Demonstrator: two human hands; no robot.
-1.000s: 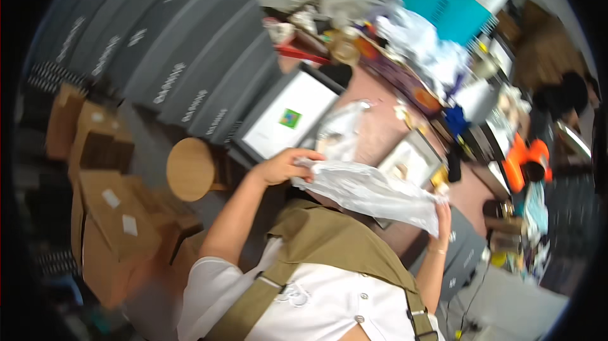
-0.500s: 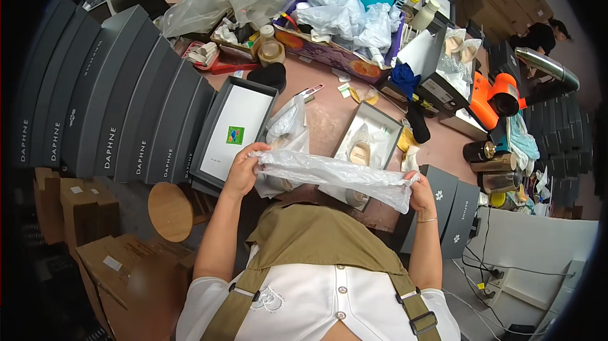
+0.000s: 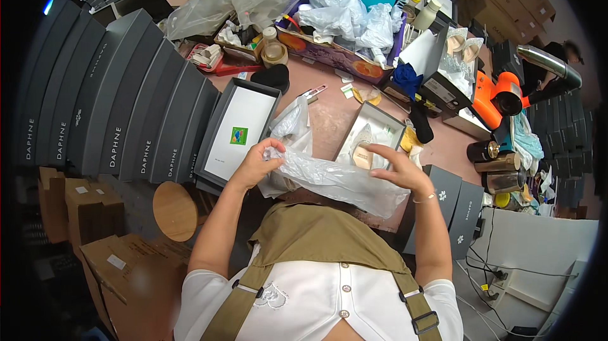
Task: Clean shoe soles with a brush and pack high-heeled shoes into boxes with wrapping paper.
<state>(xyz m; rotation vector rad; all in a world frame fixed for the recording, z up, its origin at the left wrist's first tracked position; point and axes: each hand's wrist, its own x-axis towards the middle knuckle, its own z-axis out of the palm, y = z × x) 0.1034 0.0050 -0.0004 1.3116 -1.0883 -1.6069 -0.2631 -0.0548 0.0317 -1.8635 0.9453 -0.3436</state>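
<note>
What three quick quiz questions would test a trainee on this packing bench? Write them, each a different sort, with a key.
1. True or false: the left hand grips one end of the clear plastic bag.
2. Multiple choice: what lies in the open box beyond the bag? A) a pair of scissors B) a pale shoe C) a roll of tape
3. Fill the gap: the right hand is at the bag with its fingers spread, not ____ around it.

Key
1. True: its fingers pinch the crumpled end.
2. B: a pale shoe rests on white paper inside.
3. Closed: the fingers stand open above the plastic.
</note>
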